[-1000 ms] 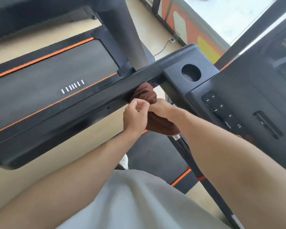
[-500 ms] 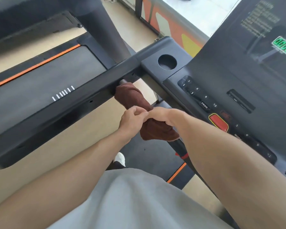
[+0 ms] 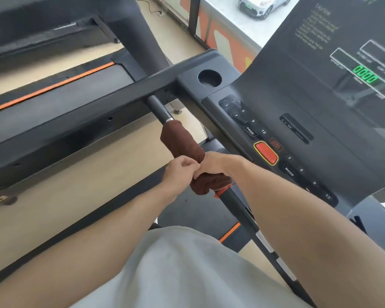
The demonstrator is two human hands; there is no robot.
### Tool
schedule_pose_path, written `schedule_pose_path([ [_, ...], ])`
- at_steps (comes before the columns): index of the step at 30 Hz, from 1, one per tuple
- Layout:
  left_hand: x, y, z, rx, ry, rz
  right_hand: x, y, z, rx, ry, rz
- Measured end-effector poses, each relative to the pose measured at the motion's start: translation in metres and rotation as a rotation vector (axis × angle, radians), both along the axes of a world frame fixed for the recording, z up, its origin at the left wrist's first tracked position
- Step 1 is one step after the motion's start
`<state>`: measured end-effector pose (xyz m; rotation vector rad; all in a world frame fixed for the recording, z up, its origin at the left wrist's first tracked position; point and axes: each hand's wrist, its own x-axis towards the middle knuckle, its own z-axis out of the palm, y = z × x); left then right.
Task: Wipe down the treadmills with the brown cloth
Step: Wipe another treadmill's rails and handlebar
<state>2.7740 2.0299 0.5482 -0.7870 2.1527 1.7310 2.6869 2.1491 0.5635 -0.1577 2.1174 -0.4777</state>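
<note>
We see the right hand [image 3: 211, 164] curled around the brown cloth [image 3: 183, 144], which is wrapped like a sleeve around the black handlebar [image 3: 159, 108] of the treadmill. The left hand [image 3: 179, 168] sits just beside it, touching it, with its fingertips pinched together on the cloth's edge where the two hands meet.

Taking the handlebar as our landmark: the cloth covers its middle stretch, with bare black tube showing above the cloth, toward the cross beam, and below it, toward the person. Just under the lower end of the cloth we see a thin red cord [image 3: 222, 191] tied around the handlebar. Further down the handlebar carries pale metal patches [image 3: 263, 242].

To the right of the handlebar lies the treadmill console [image 3: 309, 107], with numbered buttons, keys marked PROG and MODE, a red stop button [image 3: 265, 152] and a green digit display [image 3: 365, 74]. A round cup hole [image 3: 209, 78] sits near the handlebar's upper end. To the left of the handlebar a black side rail [image 3: 65, 130] runs across, and beyond it a second treadmill belt [image 3: 53, 101] edged by an orange stripe. Below the handlebar we see pale flooring [image 3: 87, 185] and the person's light shirt [image 3: 176, 274].
</note>
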Motion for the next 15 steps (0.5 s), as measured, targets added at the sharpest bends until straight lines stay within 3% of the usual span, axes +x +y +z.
schedule_pose_path([
  [5,0.012,0.006,-0.002,0.017,0.000,0.057,0.006,0.017,0.001,0.031,-0.126,0.011],
  [10,0.002,-0.004,0.001,-0.100,0.040,0.265,0.016,0.028,-0.006,0.151,0.032,0.136],
  [15,-0.038,-0.028,-0.010,-0.046,-0.016,0.094,0.016,0.028,0.002,0.077,0.055,0.038],
])
